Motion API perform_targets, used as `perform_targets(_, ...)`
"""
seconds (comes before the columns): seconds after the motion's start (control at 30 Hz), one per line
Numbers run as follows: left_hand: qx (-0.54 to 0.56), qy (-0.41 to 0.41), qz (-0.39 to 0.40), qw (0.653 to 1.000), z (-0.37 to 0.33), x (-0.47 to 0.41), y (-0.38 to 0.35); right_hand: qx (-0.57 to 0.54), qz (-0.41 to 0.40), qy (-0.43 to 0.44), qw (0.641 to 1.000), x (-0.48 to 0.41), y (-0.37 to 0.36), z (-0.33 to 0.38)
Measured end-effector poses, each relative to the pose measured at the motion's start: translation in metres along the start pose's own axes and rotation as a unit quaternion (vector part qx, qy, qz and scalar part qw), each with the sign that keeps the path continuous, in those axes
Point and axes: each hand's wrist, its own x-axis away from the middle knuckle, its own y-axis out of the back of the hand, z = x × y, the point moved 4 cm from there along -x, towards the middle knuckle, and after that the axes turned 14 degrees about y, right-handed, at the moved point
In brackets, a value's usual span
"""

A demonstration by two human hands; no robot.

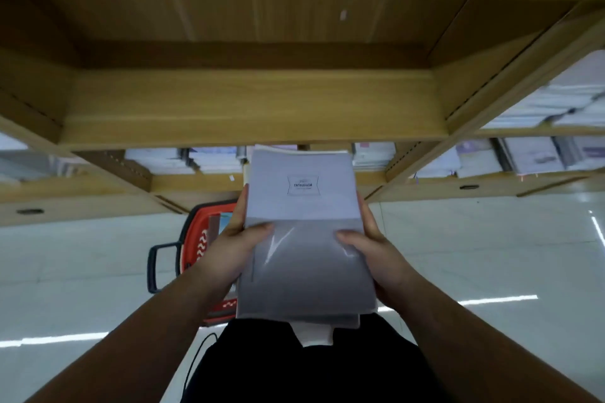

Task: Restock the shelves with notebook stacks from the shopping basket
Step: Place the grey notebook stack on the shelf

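Observation:
A stack of pale grey-lilac notebooks (302, 206) in clear wrap is held flat in front of my body, below the front lip of a bare wooden shelf (252, 108). My left hand (234, 245) grips its left edge with the thumb on the cover. My right hand (368, 245) grips the right edge the same way. The red shopping basket (196, 239) with a dark handle stands on the floor under the stack, mostly hidden by my left arm, with a few items visible inside.
Lower shelves (183, 162) behind the stack hold rows of pale notebooks. More notebook piles (563, 98) fill the bay on the right. Upright wooden dividers (491, 101) flank the middle bay. A glossy white tiled floor (82, 271) lies below.

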Motion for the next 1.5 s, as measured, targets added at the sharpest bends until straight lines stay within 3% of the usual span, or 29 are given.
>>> perform_targets(0.37,-0.038,0.013,0.049,0.998,-0.072,-0.009,-0.022,-0.017,-0.031,0.052,0.998,-0.021,0.001,0.06)
perform_targets(0.63,0.021,-0.002,-0.018,1.0,-0.108,-0.036,-0.008,-0.005,0.039,0.029,0.999,-0.106,-0.005,0.086)
perform_targets(0.9,0.052,-0.007,-0.08,0.995,-0.125,-0.031,0.11,0.0,0.061,0.005,0.998,-0.157,-0.116,0.058)
perform_targets(1.2,0.021,0.054,-0.067,0.996,-0.134,-0.032,0.273,-0.029,-0.021,-0.023,0.999,-0.174,-0.259,-0.001)
perform_targets(1.33,0.003,0.079,-0.093,0.992,-0.144,-0.042,0.308,-0.033,-0.038,-0.011,0.999,-0.189,-0.29,-0.014)
perform_targets(1.5,-0.048,0.038,-0.128,0.99,-0.18,-0.058,0.316,-0.018,-0.076,0.002,0.997,-0.226,-0.301,-0.017)
